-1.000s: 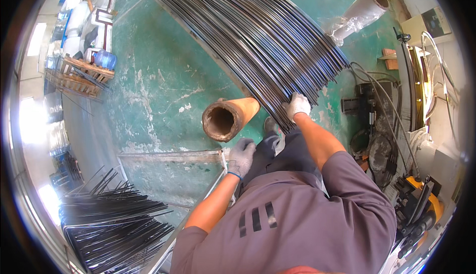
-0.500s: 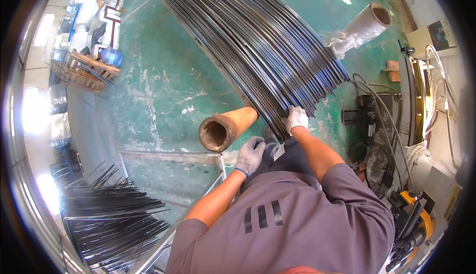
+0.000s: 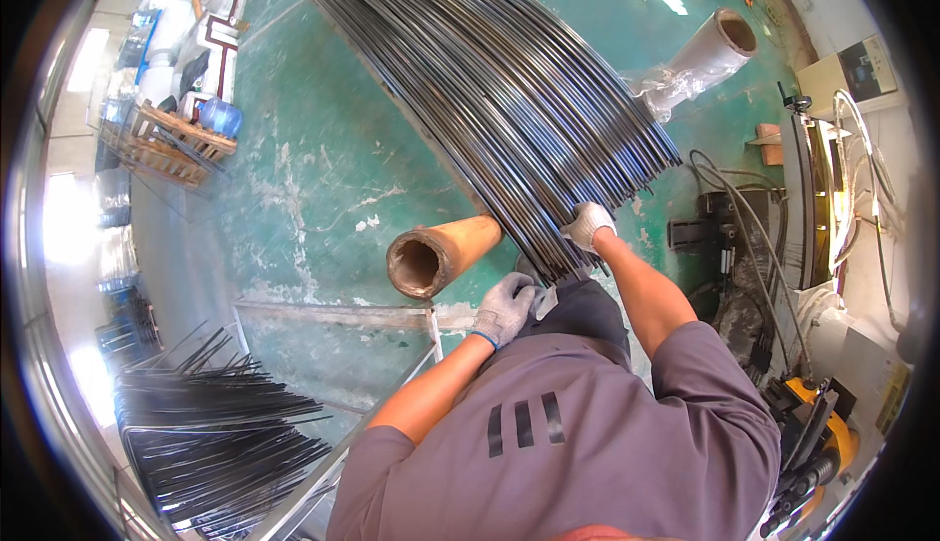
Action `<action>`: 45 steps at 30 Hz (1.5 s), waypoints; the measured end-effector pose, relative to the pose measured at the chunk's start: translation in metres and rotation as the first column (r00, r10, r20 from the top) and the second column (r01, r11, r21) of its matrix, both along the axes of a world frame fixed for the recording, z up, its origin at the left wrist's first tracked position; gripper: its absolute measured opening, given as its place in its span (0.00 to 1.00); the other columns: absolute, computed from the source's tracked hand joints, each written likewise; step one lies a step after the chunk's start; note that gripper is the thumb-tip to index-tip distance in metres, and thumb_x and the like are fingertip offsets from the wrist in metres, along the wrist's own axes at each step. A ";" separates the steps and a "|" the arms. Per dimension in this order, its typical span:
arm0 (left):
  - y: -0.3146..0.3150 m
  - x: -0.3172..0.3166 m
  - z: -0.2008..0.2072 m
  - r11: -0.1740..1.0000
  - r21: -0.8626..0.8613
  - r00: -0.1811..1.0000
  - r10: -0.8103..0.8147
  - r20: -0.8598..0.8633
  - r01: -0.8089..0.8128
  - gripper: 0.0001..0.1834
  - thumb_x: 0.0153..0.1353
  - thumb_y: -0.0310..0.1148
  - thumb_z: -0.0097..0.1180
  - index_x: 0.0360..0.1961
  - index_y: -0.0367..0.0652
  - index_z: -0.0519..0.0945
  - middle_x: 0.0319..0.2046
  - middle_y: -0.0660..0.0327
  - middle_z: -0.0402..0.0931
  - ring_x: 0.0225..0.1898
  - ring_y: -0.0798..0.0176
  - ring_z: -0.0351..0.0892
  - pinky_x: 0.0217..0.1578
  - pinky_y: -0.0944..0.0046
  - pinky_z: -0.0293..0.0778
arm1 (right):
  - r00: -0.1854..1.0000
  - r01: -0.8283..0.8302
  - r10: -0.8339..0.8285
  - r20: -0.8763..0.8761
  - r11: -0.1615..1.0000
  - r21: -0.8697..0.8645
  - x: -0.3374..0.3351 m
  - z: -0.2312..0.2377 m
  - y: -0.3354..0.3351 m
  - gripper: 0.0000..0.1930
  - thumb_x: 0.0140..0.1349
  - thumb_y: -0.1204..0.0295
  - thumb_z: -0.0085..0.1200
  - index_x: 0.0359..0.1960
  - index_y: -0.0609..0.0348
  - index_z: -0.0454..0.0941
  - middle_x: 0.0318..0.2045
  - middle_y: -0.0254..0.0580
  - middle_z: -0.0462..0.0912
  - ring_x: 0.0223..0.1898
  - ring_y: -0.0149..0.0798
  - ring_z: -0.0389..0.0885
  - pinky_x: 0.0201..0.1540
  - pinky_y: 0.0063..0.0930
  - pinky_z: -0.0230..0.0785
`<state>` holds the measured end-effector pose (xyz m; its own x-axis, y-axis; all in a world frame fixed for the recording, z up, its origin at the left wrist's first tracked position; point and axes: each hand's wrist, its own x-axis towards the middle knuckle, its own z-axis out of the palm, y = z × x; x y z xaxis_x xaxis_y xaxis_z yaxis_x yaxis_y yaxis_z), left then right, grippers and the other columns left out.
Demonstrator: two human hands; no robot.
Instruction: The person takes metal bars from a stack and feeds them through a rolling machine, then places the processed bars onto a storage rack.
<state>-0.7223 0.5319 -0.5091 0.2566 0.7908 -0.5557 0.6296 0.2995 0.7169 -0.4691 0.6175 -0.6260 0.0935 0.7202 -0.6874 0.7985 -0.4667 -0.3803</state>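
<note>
A wide row of long dark metal rods (image 3: 490,81) slants from the far left toward me, with its near ends just in front of my body. My right hand (image 3: 591,225), in a white knit glove, closes its fingers on rods near these ends. The gloved left hand (image 3: 505,309) is curled beside the left edge of the row, close to my dark trousers (image 3: 578,321). Its fingertips are turned away, so what they hold, if anything, is hidden. A brown cardboard tube (image 3: 455,252) lies under the row's left edge, its open end pointing left.
Another tube wrapped in clear plastic (image 3: 710,56) sticks out at the right. Hoses and machinery (image 3: 754,247) stand along the right side. A bundle of black rods (image 3: 215,433) rests on a metal frame (image 3: 338,308) at lower left. A wooden pallet (image 3: 181,140) stands far left.
My right hand has shifted slightly up along the rod ends. The left hand has moved a little right, closer to the rods. My view has shifted slightly.
</note>
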 end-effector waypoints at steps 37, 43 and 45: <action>0.132 0.073 -0.066 0.446 -0.895 0.144 0.886 0.442 0.004 0.19 0.77 0.44 0.53 0.47 0.35 0.79 0.37 0.50 0.82 0.41 0.46 0.83 0.52 0.44 0.81 | 0.787 0.463 -0.390 0.479 0.886 -0.040 0.030 0.264 -0.452 0.18 0.56 0.55 0.73 0.36 0.55 0.85 0.32 0.56 0.88 0.39 0.60 0.88 0.45 0.51 0.79; 0.048 0.094 -0.025 0.501 -0.865 0.387 0.794 0.469 0.022 0.09 0.72 0.30 0.56 0.34 0.38 0.77 0.28 0.54 0.77 0.33 0.52 0.78 0.44 0.47 0.78 | 0.589 0.401 -0.569 0.573 0.822 0.404 -0.025 0.207 -0.482 0.13 0.54 0.61 0.68 0.25 0.55 0.80 0.24 0.54 0.84 0.31 0.61 0.85 0.38 0.54 0.77; 0.037 0.094 -0.007 0.484 -0.871 0.438 0.768 0.467 0.080 0.08 0.71 0.28 0.55 0.33 0.35 0.78 0.29 0.51 0.78 0.35 0.51 0.79 0.51 0.44 0.78 | 0.600 0.427 -0.601 0.528 0.799 0.424 -0.016 0.193 -0.505 0.11 0.54 0.63 0.66 0.24 0.55 0.79 0.25 0.54 0.84 0.32 0.62 0.85 0.38 0.56 0.76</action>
